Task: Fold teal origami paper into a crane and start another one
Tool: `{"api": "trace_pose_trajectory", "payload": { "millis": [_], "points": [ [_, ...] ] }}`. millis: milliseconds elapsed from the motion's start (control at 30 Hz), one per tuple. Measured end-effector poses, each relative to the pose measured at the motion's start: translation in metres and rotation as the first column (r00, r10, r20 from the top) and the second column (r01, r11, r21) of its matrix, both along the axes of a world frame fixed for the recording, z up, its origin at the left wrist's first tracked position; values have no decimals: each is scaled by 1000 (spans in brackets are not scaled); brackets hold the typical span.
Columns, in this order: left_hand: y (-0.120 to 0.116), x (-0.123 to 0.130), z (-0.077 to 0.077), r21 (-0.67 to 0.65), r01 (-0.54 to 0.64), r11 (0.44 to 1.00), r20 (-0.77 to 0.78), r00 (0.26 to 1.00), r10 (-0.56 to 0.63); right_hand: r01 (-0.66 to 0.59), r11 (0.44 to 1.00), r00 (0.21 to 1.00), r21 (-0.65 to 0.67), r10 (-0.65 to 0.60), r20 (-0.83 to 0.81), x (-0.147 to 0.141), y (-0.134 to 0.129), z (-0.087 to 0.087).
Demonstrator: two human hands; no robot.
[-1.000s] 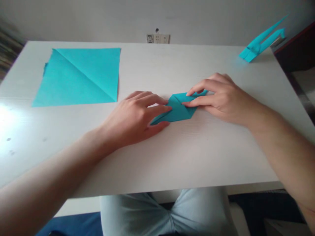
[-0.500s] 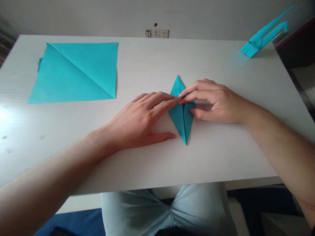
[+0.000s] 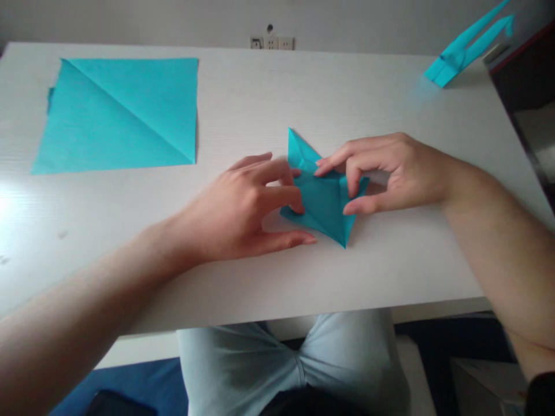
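Observation:
A folded blue paper (image 3: pixel 323 199) lies on the white table between both hands, its upper tip pointing up and left and its lower tip toward the front edge. My left hand (image 3: pixel 255 202) rests at its left side, fingertips bent onto the paper and thumb stretched out near the lower edge; the fingers are apart. From the right, my right hand (image 3: pixel 385 170) touches the paper with its index fingertip near the upper part and its thumb at the right flap, the fingers spread with gaps between them.
A creased blue sheet (image 3: pixel 125 115) lies at the back left of the white table (image 3: pixel 260 294). At the back right stands a folded blue paper figure (image 3: pixel 453 60). Sockets (image 3: pixel 271 43) sit on the wall behind, and the person's legs (image 3: pixel 277 364) are below the front edge.
The folded paper has opened out wider and turned, its upper tip now further left. My left fingers have bent and parted, and my right hand has shifted slightly right. The view has tilted a little.

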State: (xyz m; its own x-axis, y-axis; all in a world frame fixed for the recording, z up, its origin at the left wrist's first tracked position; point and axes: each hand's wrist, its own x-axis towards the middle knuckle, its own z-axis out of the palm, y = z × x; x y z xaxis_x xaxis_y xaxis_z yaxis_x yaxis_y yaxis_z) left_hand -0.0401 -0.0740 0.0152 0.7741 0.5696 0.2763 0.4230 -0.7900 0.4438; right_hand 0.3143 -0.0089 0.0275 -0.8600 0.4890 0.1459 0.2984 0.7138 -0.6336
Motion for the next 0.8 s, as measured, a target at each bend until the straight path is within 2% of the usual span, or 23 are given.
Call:
{"api": "trace_pose_trajectory", "payload": {
  "millis": [100,267,467,567,700,800],
  "points": [
    [1,2,-3,45,-20,999,16,1000,20,-49,997,998,54,47,33,3,1,-1],
    [6,1,-6,-14,-40,999,-25,999,40,-84,994,996,67,82,33,1,1,-5],
    [6,-2,0,64,-1,998,-62,998,5,-6,998,999,67,3,49,-8,-5,-7],
    [4,-4,3,47,-10,999,-46,999,12,24,998,996,63,-29,80,-10,-7,-6],
    [4,-4,3,33,19,999,43,999,-21,2,997,998,78,-7,58,-11,-6,-6],
    [4,-4,2,29,2,1000,39,999,-4,0,997,998,75,-5,70,-12,-6,-6]
  ]
}}
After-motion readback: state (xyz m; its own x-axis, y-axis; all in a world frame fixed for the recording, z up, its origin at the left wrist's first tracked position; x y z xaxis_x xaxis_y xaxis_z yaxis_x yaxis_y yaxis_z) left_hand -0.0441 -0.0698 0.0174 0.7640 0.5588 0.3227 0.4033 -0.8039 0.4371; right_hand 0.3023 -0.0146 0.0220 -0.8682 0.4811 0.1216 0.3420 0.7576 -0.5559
